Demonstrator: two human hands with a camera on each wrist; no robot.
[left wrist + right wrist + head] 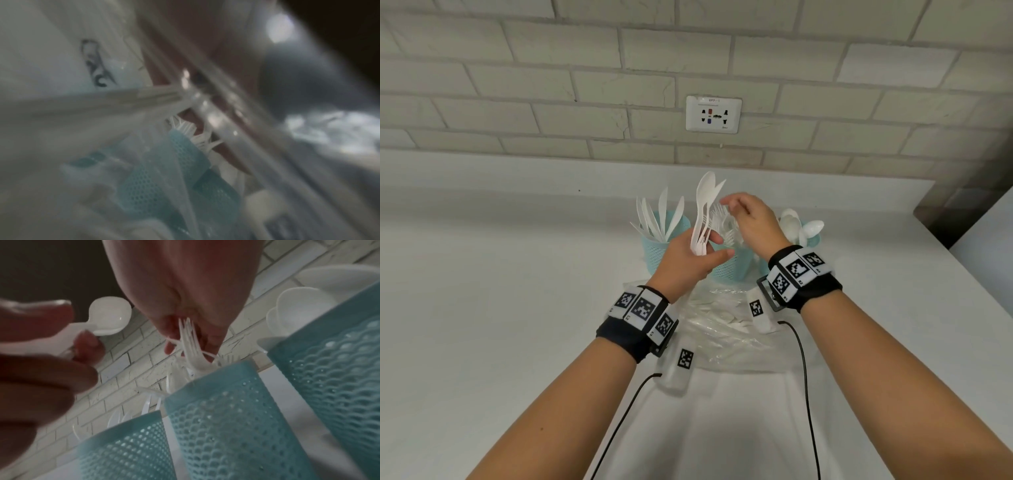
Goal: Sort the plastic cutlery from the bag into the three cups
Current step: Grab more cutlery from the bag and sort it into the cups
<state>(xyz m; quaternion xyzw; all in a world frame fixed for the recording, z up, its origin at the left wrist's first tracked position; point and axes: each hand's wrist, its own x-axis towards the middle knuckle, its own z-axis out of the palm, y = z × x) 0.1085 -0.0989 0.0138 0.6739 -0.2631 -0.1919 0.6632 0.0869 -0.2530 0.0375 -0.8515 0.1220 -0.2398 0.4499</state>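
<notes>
We see the left hand raised over the white bench, its fingers and thumb curled round the handles of a small bunch of white plastic cutlery that stands upright, a spoon bowl and a pointed blade at the top. The right hand hangs just beside it over the middle cup, fingers bent downward; from the right wrist view its fingertips close on the tines of a white fork whose handle reaches down into that cup. Three teal mesh cups stand in a row near the brick wall: the left cup holds knives, the middle cup holds forks, and the right cup, mostly hidden behind the right wrist, holds spoons. In front of the cups a clear plastic bag lies crumpled on the bench with more white cutlery inside it. A white wall socket sits on the wall above the cups. Both wrists wear black bands with square black-and-white markers, and a thin black cable runs down from each. The left wrist view is too blurred to give more than teal mesh and a few white fork tines.
</notes>
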